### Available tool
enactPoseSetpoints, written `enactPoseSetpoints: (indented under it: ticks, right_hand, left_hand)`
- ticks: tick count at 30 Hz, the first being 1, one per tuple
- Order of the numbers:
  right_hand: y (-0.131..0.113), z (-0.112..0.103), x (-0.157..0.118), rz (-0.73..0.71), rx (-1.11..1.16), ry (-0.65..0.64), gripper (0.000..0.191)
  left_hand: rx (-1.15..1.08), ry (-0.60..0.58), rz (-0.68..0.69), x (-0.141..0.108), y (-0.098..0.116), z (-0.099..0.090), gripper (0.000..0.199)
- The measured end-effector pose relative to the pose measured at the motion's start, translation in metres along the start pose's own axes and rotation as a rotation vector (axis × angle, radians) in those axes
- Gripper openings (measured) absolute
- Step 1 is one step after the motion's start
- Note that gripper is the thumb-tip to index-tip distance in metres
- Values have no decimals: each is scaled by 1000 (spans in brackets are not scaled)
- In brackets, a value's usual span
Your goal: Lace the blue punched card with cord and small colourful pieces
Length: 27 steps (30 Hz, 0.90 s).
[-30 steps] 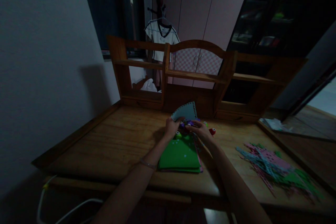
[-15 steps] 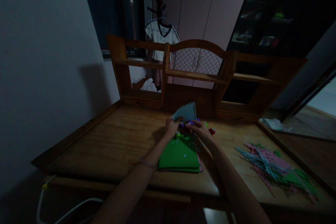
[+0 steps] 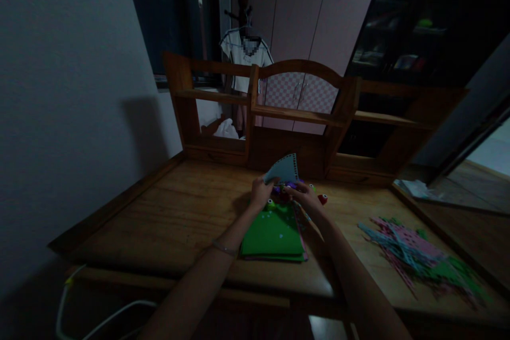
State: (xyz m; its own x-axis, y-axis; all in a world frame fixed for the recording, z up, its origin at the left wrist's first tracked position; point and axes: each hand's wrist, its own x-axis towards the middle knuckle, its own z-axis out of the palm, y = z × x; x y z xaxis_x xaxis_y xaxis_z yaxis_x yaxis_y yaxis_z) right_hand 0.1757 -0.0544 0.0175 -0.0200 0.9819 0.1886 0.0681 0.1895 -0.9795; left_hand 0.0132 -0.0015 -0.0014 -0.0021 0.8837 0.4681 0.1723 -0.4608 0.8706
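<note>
Here, we hold the light blue sheet (image 3: 283, 169) in our left hand (image 3: 261, 193), its fingers closed on the lower left part; dark marks line the sheet's edges. Our right hand (image 3: 306, 196) is just beside it, fingers bent at the small purple pieces (image 3: 292, 185); we cannot tell whether they grip. Nearer us, green sheets (image 3: 273, 236) lie stacked on the surface (image 3: 179, 207). We find a red piece (image 3: 322, 200) just right of our right hand and a pile of strips (image 3: 418, 252) farther right.
</note>
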Motion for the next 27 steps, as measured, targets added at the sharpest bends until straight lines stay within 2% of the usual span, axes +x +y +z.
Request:
enactPoseSetpoints:
  ticks: [4,12,17,21,27]
  right_hand:
    - [-3,0,-1,-13,14,8,43]
    - [-7,1,-3,43,91,48,39]
    - [-4,-1,1,84,188,71,36]
    - [-4,-3,2,117,234,90,32]
    - [-4,-3,1,98,256,57,32]
  left_hand:
    - [4,-11,-12,-1,1,1,29]
    - [23,-31,-6,-1,-1,2,30]
    - [60,-90,10,0,-6,3,35]
    - [47,-79,8,1,-8,4,35]
    - [20,-91,30,1,-6,4,32]
